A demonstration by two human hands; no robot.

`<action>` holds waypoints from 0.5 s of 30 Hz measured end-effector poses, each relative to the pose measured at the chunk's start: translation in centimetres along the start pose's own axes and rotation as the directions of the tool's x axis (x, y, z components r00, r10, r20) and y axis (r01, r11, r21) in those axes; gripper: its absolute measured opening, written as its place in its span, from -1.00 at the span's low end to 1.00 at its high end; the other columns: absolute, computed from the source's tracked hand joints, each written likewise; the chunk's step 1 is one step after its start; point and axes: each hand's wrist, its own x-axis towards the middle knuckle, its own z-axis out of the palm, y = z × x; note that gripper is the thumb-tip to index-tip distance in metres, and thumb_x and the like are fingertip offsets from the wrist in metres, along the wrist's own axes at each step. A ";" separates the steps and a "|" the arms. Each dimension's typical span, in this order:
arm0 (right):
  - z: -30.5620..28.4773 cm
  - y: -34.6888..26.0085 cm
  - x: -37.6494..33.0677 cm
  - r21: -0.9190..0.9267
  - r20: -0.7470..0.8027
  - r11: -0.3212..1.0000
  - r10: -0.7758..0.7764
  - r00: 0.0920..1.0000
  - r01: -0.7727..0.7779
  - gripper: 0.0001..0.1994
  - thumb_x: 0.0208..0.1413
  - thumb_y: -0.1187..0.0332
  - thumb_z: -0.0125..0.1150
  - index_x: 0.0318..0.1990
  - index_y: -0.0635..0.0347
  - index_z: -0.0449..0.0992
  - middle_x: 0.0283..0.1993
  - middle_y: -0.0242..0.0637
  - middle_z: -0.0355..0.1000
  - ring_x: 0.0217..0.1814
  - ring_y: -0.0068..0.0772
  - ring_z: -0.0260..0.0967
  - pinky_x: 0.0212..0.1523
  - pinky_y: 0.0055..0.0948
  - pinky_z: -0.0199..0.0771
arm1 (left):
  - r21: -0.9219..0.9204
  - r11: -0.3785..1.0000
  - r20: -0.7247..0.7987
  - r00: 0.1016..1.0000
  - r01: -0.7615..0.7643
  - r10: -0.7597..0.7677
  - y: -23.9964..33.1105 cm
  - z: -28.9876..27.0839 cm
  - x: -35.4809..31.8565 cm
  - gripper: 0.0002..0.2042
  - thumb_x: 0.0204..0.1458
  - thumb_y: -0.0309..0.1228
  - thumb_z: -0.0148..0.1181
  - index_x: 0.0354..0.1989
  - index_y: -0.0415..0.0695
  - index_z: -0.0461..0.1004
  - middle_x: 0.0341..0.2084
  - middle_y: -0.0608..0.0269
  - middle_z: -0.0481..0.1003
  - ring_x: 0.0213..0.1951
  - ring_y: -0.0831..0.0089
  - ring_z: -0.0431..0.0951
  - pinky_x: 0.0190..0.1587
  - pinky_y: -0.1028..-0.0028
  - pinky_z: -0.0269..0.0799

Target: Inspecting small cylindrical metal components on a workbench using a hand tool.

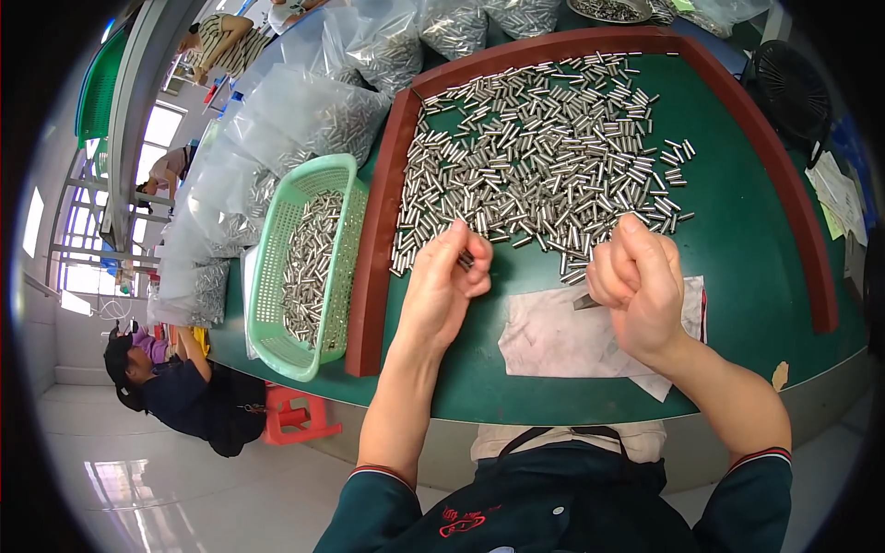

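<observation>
Left hand (447, 276) curled at near edge of loose metal pins (544, 157); right hand (638, 281) fisted above pale cloth (544, 346). Green basket (270, 267) of pins outside brown rail (376, 240).

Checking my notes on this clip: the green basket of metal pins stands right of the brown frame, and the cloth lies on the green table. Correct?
Not quite: the head view shows the basket of pins standing left of the frame. The cloth does lie on the table.
</observation>
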 end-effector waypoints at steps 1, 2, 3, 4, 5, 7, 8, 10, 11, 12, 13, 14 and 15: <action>0.0 0.0 0.0 0.000 0.000 1.000 0.001 1.000 -0.001 -0.58 0.13 0.30 -0.25 -0.80 0.07 -0.04 -0.85 -0.50 -0.06 -0.79 -0.70 -0.25 -0.75 -0.61 -0.22 | 0.268 0.963 -0.126 0.989 -0.040 0.076 -0.1 0.2 -0.1 -0.75 0.04 -0.29 -0.06 -0.54 -0.20 0.35 -0.65 0.37 0.30 -0.60 0.71 0.19 -0.58 0.69 0.06; 0.0 0.0 0.0 0.001 0.005 1.000 -0.003 1.000 0.003 -0.58 0.13 0.30 -0.25 -0.80 0.07 -0.04 -0.85 -0.50 -0.06 -0.79 -0.70 -0.25 -0.75 -0.62 -0.22 | 0.519 0.854 -0.227 0.957 -0.040 0.182 0.1 1.0 -0.2 -0.80 0.01 -0.33 0.01 -0.53 -0.21 0.37 -0.68 0.43 0.27 -0.60 0.74 0.17 -0.58 0.71 0.05; 0.0 0.0 -0.1 0.001 0.009 1.000 -0.007 1.000 0.007 -0.58 0.13 0.30 -0.25 -0.80 0.07 -0.04 -0.85 -0.50 -0.05 -0.79 -0.70 -0.25 -0.75 -0.62 -0.22 | 0.680 0.725 -0.195 0.927 -0.106 0.319 -0.5 0.8 0.1 -0.89 -0.10 -0.46 0.12 -0.51 -0.25 0.42 -0.73 0.50 0.23 -0.63 0.76 0.14 -0.60 0.70 0.04; 0.0 0.0 0.0 0.002 0.010 1.000 -0.006 1.000 0.006 -0.58 0.13 0.30 -0.25 -0.80 0.07 -0.04 -0.85 -0.50 -0.05 -0.79 -0.70 -0.25 -0.75 -0.62 -0.22 | 0.803 0.588 -0.155 0.922 -0.092 0.356 -0.4 0.9 0.0 -0.92 -0.14 -0.50 0.13 -0.50 -0.25 0.43 -0.76 0.48 0.21 -0.66 0.74 0.13 -0.62 0.68 0.04; 0.1 0.1 0.0 0.005 0.001 1.000 -0.007 1.000 0.007 -0.58 0.13 0.30 -0.25 -0.80 0.07 -0.03 -0.85 -0.50 -0.05 -0.79 -0.70 -0.25 -0.75 -0.62 -0.22 | 0.898 0.433 -0.107 0.918 -0.075 0.383 -0.4 0.9 0.0 -0.93 -0.18 -0.55 0.14 -0.49 -0.26 0.45 -0.78 0.46 0.19 -0.69 0.73 0.12 -0.64 0.66 0.04; 0.0 0.1 0.0 0.007 -0.009 1.000 -0.007 1.000 0.007 -0.58 0.13 0.30 -0.25 -0.80 0.07 -0.03 -0.85 -0.50 -0.05 -0.79 -0.70 -0.25 -0.76 -0.62 -0.23 | 0.978 0.192 -0.018 0.887 -0.080 0.461 -1.2 1.1 0.4 -0.89 -0.25 -0.54 0.18 -0.48 -0.24 0.45 -0.84 0.34 0.17 -0.75 0.60 0.15 -0.67 0.57 0.09; 0.0 0.1 0.0 0.013 -0.007 1.000 -0.008 1.000 0.008 -0.58 0.13 0.30 -0.25 -0.80 0.07 -0.03 -0.85 -0.49 -0.05 -0.79 -0.71 -0.25 -0.76 -0.63 -0.23 | 0.989 0.118 0.024 0.878 -0.091 0.478 -1.3 1.4 0.5 -0.88 -0.27 -0.53 0.19 -0.48 -0.24 0.45 -0.84 0.29 0.17 -0.76 0.55 0.17 -0.67 0.54 0.11; 0.1 0.0 0.0 0.019 -0.005 1.000 -0.010 1.000 0.010 -0.58 0.13 0.31 -0.26 -0.80 0.07 -0.03 -0.85 -0.49 -0.05 -0.80 -0.71 -0.25 -0.76 -0.63 -0.24 | 0.994 0.048 0.063 0.882 -0.097 0.467 -1.6 1.6 0.8 -0.84 -0.28 -0.49 0.23 -0.46 -0.22 0.44 -0.84 0.24 0.24 -0.76 0.40 0.24 -0.66 0.45 0.16; 0.0 0.0 0.0 0.022 -0.010 1.000 -0.012 1.000 0.012 -0.58 0.13 0.31 -0.26 -0.80 0.07 -0.03 -0.85 -0.50 -0.05 -0.80 -0.71 -0.26 -0.77 -0.63 -0.24 | 0.996 0.027 0.067 0.890 -0.088 0.452 -1.7 1.7 0.9 -0.83 -0.28 -0.48 0.23 -0.46 -0.21 0.44 -0.83 0.23 0.25 -0.76 0.37 0.26 -0.65 0.43 0.17; 0.0 0.0 0.1 0.025 -0.015 1.000 -0.014 1.000 0.014 -0.58 0.13 0.31 -0.26 -0.80 0.07 -0.03 -0.85 -0.50 -0.05 -0.80 -0.71 -0.26 -0.77 -0.63 -0.25 | 0.997 0.012 0.061 0.897 -0.074 0.438 -1.8 1.6 1.0 -0.83 -0.26 -0.47 0.22 -0.46 -0.21 0.40 -0.83 0.21 0.27 -0.75 0.33 0.29 -0.65 0.40 0.18; 0.1 0.0 0.1 0.025 -0.014 1.000 -0.013 1.000 0.014 -0.58 0.13 0.31 -0.26 -0.80 0.07 -0.03 -0.85 -0.50 -0.05 -0.80 -0.71 -0.26 -0.77 -0.63 -0.25 | 0.997 0.012 0.061 0.897 -0.074 0.438 -1.9 1.5 1.0 -0.83 -0.26 -0.47 0.22 -0.46 -0.21 0.40 -0.83 0.21 0.27 -0.75 0.33 0.29 -0.65 0.40 0.18; 0.2 0.0 0.2 0.003 -0.024 1.000 -0.002 1.000 0.002 -0.57 0.13 0.28 -0.28 -0.80 0.05 -0.05 -0.86 -0.49 -0.09 -0.81 -0.69 -0.30 -0.77 -0.61 -0.26 | 0.996 0.003 0.078 0.897 -0.089 0.435 -2.0 1.2 0.9 -0.84 -0.25 -0.48 0.21 -0.47 -0.22 0.38 -0.82 0.20 0.28 -0.75 0.32 0.30 -0.64 0.40 0.19; 0.3 0.0 0.2 -0.020 -0.034 1.000 0.009 0.999 -0.010 -0.56 0.14 0.26 -0.31 -0.80 0.03 -0.06 -0.88 -0.48 -0.12 -0.82 -0.67 -0.35 -0.77 -0.60 -0.27 | 0.995 -0.006 0.095 0.896 -0.103 0.433 -2.1 1.1 0.9 -0.85 -0.24 -0.49 0.20 -0.49 -0.22 0.37 -0.82 0.20 0.29 -0.75 0.31 0.30 -0.64 0.40 0.20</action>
